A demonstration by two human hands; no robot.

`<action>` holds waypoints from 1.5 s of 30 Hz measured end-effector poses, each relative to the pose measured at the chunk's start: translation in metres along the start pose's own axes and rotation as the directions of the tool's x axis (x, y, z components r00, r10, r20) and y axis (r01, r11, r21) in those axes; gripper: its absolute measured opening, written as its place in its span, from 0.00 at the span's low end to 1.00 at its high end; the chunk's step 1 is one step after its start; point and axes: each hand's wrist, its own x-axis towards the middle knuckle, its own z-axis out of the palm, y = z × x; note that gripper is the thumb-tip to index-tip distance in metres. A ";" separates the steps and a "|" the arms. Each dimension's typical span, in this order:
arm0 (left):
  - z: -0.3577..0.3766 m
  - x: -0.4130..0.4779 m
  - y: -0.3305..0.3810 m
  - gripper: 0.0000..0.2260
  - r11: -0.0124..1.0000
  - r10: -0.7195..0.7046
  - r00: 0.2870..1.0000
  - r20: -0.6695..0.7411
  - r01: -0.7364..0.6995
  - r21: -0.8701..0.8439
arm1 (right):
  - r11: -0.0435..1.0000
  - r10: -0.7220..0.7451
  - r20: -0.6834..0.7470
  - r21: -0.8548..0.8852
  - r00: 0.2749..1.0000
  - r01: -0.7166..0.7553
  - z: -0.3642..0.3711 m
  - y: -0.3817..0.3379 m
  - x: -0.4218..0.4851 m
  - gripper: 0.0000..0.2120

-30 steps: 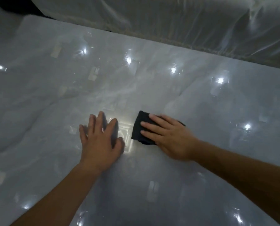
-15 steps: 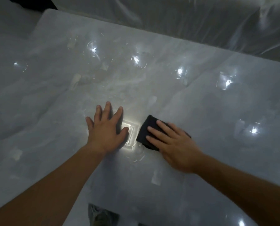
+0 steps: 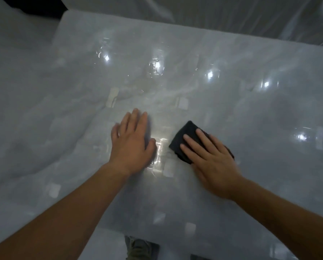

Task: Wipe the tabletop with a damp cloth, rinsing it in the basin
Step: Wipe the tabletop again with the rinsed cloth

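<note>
A glossy pale grey tabletop fills most of the head view and mirrors several ceiling lights. A small dark folded cloth lies flat on it, right of centre. My right hand presses down on the cloth with fingers stretched flat over it; only the cloth's far left corner shows. My left hand rests palm-down on the bare tabletop just left of the cloth, fingers together, holding nothing. No basin is in view.
Translucent plastic sheeting hangs along the far edge of the table. The table's left edge runs down from the far left corner, with pale floor beyond. My shoe shows below the near edge.
The view has tilted down and back, so the near table edge and my shoe now show. Both hands stay flat side by side; the cloth has shifted slightly right under my right hand.
</note>
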 end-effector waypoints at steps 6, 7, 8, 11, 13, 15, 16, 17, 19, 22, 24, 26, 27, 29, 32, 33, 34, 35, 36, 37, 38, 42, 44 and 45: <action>0.001 0.018 -0.032 0.33 0.998 -0.044 0.998 0.048 0.042 0.046 | 0.948 0.317 -0.080 0.059 0.945 -0.313 -0.018 0.043 0.090 0.28; 0.003 0.018 -0.033 0.33 0.999 -0.032 0.999 0.033 0.030 0.044 | 0.909 0.416 -0.094 0.089 0.905 -0.408 -0.023 0.049 0.122 0.28; 0.005 0.017 -0.035 0.33 0.999 -0.025 1.000 0.017 0.024 0.036 | 0.878 0.476 -0.095 0.112 0.874 -0.466 -0.027 0.051 0.154 0.28; 0.011 0.019 -0.043 0.32 1.000 -0.009 1.000 -0.013 0.009 0.012 | 0.874 0.483 -0.110 0.113 0.869 -0.472 -0.034 0.033 0.219 0.28; 0.016 0.018 -0.047 0.32 1.000 0.011 0.999 -0.031 -0.010 0.017 | 0.935 0.353 -0.119 0.064 0.928 -0.348 -0.026 0.012 0.214 0.28; 0.019 0.018 -0.050 0.33 0.999 0.024 0.999 -0.043 -0.023 0.027 | 0.991 0.131 -0.095 -0.008 0.987 -0.132 -0.015 -0.010 0.174 0.28; 0.019 0.017 -0.052 0.33 0.999 0.027 0.999 -0.039 -0.026 0.024 | 0.999 0.028 -0.058 -0.016 0.998 -0.029 -0.010 -0.018 0.149 0.28; 0.018 0.017 -0.052 0.33 0.999 0.031 0.999 -0.030 -0.031 0.009 | 0.999 -0.051 -0.014 -0.009 0.999 0.050 -0.009 -0.021 0.129 0.28; 0.013 0.017 -0.053 0.32 0.998 0.030 0.999 -0.014 -0.031 -0.059 | 0.991 -0.133 0.059 0.015 0.989 0.132 -0.012 -0.008 0.117 0.27; 0.006 0.015 -0.055 0.33 0.986 0.043 0.999 -0.022 -0.046 -0.159 | 0.998 0.058 -0.025 0.034 0.998 -0.057 -0.023 0.014 0.159 0.28; 0.005 0.012 -0.061 0.33 0.980 0.077 0.996 -0.040 -0.083 -0.179 | 0.949 0.302 -0.062 0.112 0.951 -0.294 -0.030 0.014 0.198 0.28; 0.007 0.010 -0.067 0.33 0.977 0.114 0.992 -0.050 -0.121 -0.176 | 0.917 0.392 -0.076 0.120 0.917 -0.381 -0.028 0.000 0.216 0.28; 0.009 0.009 -0.069 0.33 0.979 0.129 0.990 -0.049 -0.135 -0.155 | 0.932 0.356 -0.082 0.108 0.931 -0.347 -0.026 -0.007 0.213 0.28; 0.014 0.007 -0.071 0.33 0.986 0.145 0.988 -0.055 -0.149 -0.075 | 0.980 0.192 -0.097 0.069 0.977 -0.186 -0.018 -0.016 0.183 0.28; 0.022 -0.006 -0.061 0.32 0.991 0.132 0.988 -0.080 -0.133 -0.007 | 1.000 0.002 -0.032 0.023 0.999 -0.001 -0.003 -0.031 0.099 0.28; 0.026 -0.014 -0.054 0.32 0.989 0.145 0.985 -0.089 -0.146 0.004 | 0.999 -0.041 0.004 0.019 0.999 0.041 0.000 -0.030 0.070 0.28; 0.030 -0.024 -0.046 0.31 0.985 0.172 0.981 -0.088 -0.171 0.019 | 0.998 -0.057 0.027 0.017 0.998 0.057 0.001 -0.023 0.046 0.27; 0.035 -0.034 -0.038 0.30 0.979 0.202 0.976 -0.076 -0.200 0.032 | 0.999 -0.042 0.023 0.014 0.999 0.042 0.002 -0.009 0.029 0.27; 0.040 -0.044 -0.030 0.30 0.973 0.228 0.972 -0.061 -0.226 0.041 | 1.000 0.025 -0.006 0.013 1.000 -0.025 0.001 0.008 0.018 0.28; 0.045 -0.052 -0.022 0.29 0.970 0.243 0.969 -0.047 -0.241 0.045 | 0.989 0.145 -0.048 0.038 0.988 -0.143 -0.001 0.024 0.013 0.28; 0.049 -0.058 -0.015 0.29 0.969 0.244 0.969 -0.034 -0.243 0.046 | 0.958 0.284 -0.092 0.079 0.955 -0.277 -0.004 0.037 0.013 0.29; 0.057 -0.077 0.008 0.28 0.978 0.206 0.979 -0.010 -0.205 0.042 | 0.858 0.501 -0.089 0.181 0.861 -0.481 -0.001 0.011 0.011 0.30; 0.058 -0.085 0.017 0.27 0.983 0.185 0.983 -0.009 -0.184 0.026 | 0.927 0.360 -0.096 0.146 0.928 -0.344 0.010 -0.021 -0.022 0.31; 0.058 -0.088 0.021 0.27 0.985 0.169 0.986 0.003 -0.169 0.017 | 0.958 0.267 -0.081 0.132 0.960 -0.255 0.015 -0.030 -0.045 0.31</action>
